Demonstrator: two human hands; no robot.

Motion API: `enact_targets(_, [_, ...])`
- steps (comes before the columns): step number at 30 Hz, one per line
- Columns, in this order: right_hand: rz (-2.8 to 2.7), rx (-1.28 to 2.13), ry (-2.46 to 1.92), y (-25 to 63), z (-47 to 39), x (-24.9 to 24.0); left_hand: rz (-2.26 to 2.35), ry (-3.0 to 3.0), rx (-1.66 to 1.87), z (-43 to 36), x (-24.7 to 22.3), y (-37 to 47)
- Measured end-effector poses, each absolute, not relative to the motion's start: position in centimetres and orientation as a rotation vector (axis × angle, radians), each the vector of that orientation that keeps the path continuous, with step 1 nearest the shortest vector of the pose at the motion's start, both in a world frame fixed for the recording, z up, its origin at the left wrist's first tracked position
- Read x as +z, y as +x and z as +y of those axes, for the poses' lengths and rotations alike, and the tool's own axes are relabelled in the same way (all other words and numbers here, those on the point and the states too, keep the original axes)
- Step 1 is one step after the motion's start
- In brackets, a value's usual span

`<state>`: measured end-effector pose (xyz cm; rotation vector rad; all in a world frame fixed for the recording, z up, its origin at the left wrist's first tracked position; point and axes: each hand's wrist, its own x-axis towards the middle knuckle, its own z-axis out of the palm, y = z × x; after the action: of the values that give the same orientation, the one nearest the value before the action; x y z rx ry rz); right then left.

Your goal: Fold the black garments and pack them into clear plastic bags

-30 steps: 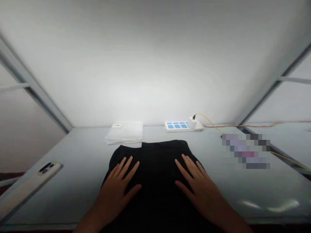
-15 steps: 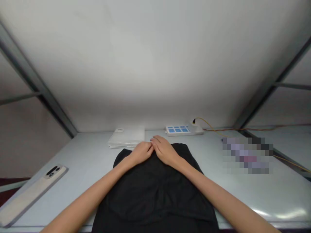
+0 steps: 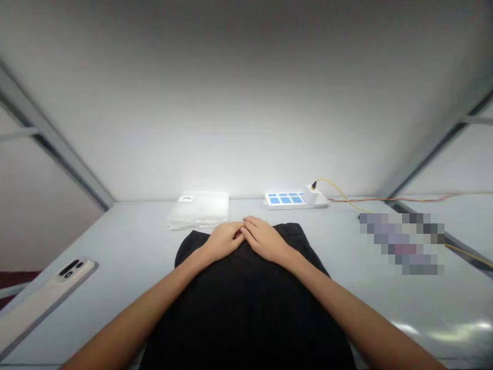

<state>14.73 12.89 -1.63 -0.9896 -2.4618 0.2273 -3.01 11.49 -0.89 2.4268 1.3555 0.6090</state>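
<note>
Black cloth (image 3: 246,308) fills the lower middle; whether it is worn or laid on the table cannot be told. My left hand (image 3: 223,240) rests palm down on its far part, fingers loosely stretched inward and partly covered at the tips. From the other side, my right hand (image 3: 265,240) lies flat on the cloth, its fingertips touching and slightly overlapping the left fingers. Neither hand visibly grips anything. Just beyond the left hand is a flat white plastic-wrapped packet (image 3: 200,209). Beyond the right hand sits a white power strip (image 3: 285,199) with blue sockets.
A plug adapter (image 3: 311,194) with a yellow cable (image 3: 339,190) sits in the strip's right end. The pale table (image 3: 123,257) holds a white phone (image 3: 50,298) at left. A pixelated item (image 3: 402,244) lies at right. Metal frame bars (image 3: 69,149) slope along both sides.
The view has shifted slightly and brightened, so the packet and power strip appear a little higher. My hands remain together on the black cloth.
</note>
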Motion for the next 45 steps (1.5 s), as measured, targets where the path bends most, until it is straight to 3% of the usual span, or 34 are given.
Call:
enact_targets(5, [-2.335, 0.157, -0.909, 17.7, 10.7, 1.8, 1.295, 2.548, 0.557, 7.6, 3.3, -4.1])
enact_targets(8, [-2.502, 0.312, -0.885, 22.1, 5.6, 3.9, 1.233, 2.679, 0.424, 1.2, 5.1, -6.5])
enact_targets(11, [-2.628, 0.329, -0.944, 26.4, -0.4, 3.5, 1.333, 2.726, 0.298, -5.2, 4.1, -9.1])
enact_targets(14, [-2.636, 0.273, -0.999, 29.2, -4.1, 1.5, 1.436, 2.754, 0.396, -8.5, 1.5, -11.0])
enact_targets(22, [-2.417, 0.271, -0.861, 30.1, -3.5, -0.7, 1.497, 2.652, 0.840, -8.0, 0.5, -12.9])
enact_targets(28, [-1.996, 0.570, -0.908, 29.2, -3.5, 3.2, 1.475, 2.304, 1.164, -9.2, 4.0, -13.0])
enact_targets(32, [-1.771, 0.591, -1.071, 28.4, -3.0, 5.7, 1.798, 1.899, 1.390, -8.6, 5.8, -12.0])
enact_targets(38, [-1.793, 0.450, -1.321, 25.1, 3.0, 4.6, 1.951, 1.929, 0.910, -2.6, 3.9, -11.1])
enact_targets(42, [-1.752, 0.024, -1.099, 23.6, 3.2, 3.5, 2.148, 2.222, 0.997, -3.8, 2.7, -9.7])
enact_targets(45, [-2.075, -0.023, -0.954, 22.8, 1.0, 3.4, 2.038, 2.545, 0.917, -6.3, 2.9, -6.7])
